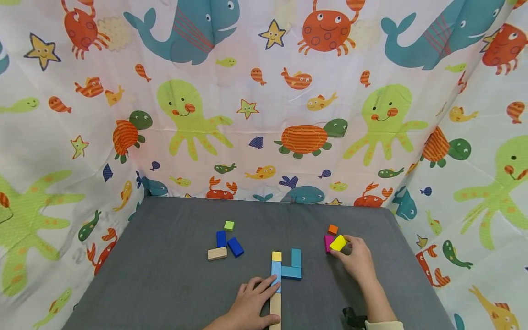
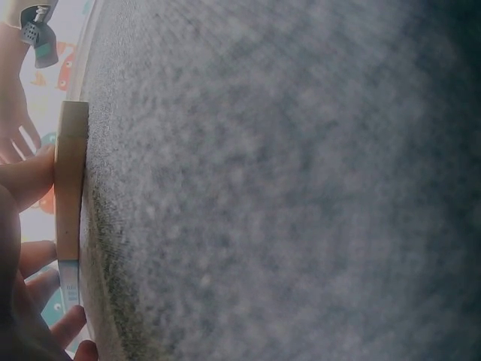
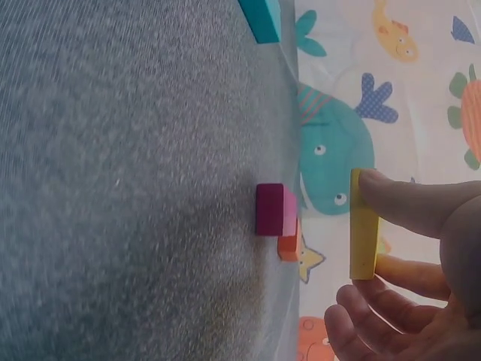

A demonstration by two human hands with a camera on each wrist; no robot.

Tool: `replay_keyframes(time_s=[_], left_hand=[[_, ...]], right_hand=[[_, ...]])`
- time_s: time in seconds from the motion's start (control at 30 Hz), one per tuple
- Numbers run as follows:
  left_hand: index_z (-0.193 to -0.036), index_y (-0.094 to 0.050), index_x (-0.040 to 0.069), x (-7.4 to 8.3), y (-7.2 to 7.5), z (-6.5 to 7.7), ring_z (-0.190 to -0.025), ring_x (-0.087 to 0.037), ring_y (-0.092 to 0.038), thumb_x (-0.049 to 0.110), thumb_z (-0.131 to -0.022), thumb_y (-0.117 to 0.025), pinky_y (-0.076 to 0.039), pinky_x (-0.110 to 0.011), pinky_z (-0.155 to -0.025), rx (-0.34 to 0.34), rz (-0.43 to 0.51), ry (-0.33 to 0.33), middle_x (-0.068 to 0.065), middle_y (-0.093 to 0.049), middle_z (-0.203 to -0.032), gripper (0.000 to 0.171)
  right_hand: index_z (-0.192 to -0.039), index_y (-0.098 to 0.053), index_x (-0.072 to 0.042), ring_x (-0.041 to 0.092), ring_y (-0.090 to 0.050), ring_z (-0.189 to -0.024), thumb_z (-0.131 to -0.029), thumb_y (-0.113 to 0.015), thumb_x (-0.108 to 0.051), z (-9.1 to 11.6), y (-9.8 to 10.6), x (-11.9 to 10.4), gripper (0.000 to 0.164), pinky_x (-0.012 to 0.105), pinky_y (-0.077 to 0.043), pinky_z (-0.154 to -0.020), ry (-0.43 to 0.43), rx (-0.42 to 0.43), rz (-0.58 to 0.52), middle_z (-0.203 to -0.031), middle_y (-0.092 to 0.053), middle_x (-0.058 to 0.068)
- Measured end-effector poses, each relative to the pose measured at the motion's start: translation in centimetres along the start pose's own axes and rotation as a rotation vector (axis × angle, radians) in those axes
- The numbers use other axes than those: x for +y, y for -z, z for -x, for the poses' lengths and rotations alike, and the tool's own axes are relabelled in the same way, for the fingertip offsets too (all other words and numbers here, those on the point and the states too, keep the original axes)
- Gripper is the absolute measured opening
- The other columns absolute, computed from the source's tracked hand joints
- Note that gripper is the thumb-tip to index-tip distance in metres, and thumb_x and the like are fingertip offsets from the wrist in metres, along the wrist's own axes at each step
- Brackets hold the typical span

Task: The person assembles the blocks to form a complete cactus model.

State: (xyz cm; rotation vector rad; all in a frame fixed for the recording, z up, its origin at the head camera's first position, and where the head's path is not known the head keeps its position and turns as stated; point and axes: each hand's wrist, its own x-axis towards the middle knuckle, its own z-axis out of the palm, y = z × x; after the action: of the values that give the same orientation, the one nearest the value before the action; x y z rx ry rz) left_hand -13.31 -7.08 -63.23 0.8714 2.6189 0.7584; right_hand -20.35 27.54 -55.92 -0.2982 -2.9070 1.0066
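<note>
My right hand (image 1: 358,259) pinches a yellow block (image 1: 338,243) between thumb and fingertips. The right wrist view shows this yellow block (image 3: 364,224) raised off the table. Behind it lie a magenta block (image 1: 327,244) and an orange block (image 1: 332,229). My left hand (image 1: 252,305) rests by a straight row of blocks, its fingers stretched over the light blue part (image 1: 275,268) and its thumb on the plain wooden part (image 1: 275,302). A small yellow block (image 1: 277,256) tops that row. Two teal blocks (image 1: 295,258) form an L on the row's right side.
To the left sits a loose group: a lime green block (image 1: 229,225), two dark blue blocks (image 1: 236,247) and a wooden block (image 1: 217,254). The grey table (image 1: 173,275) ends at a hanging cloth (image 1: 247,137) printed with sea animals, behind and on both sides.
</note>
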Motion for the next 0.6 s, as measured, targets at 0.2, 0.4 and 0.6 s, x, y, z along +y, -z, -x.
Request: replay_keyframes(time_s=[0.2, 0.4, 0.6], left_hand=[[-0.158, -0.032, 0.039, 0.0, 0.0, 0.1, -0.134, -0.024, -0.038, 0.069, -0.095, -0.050, -0.037, -0.050, -0.091, 0.006, -0.002, -0.004, 0.016, -0.023, -0.166, 0.072], [-0.158, -0.032, 0.039, 0.1, 0.1, 0.0, -0.135, -0.024, -0.038, 0.069, -0.095, -0.049, -0.038, -0.051, -0.091, -0.001, 0.006, -0.002, 0.016, -0.023, -0.166, 0.072], [-0.157, -0.030, 0.042, 0.0, 0.3, -0.2, -0.134, -0.023, -0.037, 0.071, -0.094, -0.048, -0.038, -0.050, -0.091, -0.015, 0.015, 0.004, 0.018, -0.021, -0.166, 0.072]], right_hand=[[-0.142, -0.051, 0.003, 0.040, -0.052, -0.116, -0.085, -0.082, -0.033, -0.1, -0.3, -0.5, 0.074, 0.057, -0.047, -0.100, 0.029, 0.013, -0.017, -0.137, -0.049, 0.026], [-0.141, -0.052, 0.003, 0.040, -0.053, -0.115, -0.085, -0.082, -0.029, 0.0, -0.8, -1.0, 0.072, 0.057, -0.048, -0.099, 0.048, 0.011, -0.010, -0.138, -0.049, 0.026], [-0.142, -0.051, 0.002, 0.039, -0.052, -0.117, -0.085, -0.082, -0.027, 0.0, -1.4, -1.4, 0.071, 0.057, -0.048, -0.101, 0.048, 0.003, -0.022, -0.140, -0.048, 0.025]])
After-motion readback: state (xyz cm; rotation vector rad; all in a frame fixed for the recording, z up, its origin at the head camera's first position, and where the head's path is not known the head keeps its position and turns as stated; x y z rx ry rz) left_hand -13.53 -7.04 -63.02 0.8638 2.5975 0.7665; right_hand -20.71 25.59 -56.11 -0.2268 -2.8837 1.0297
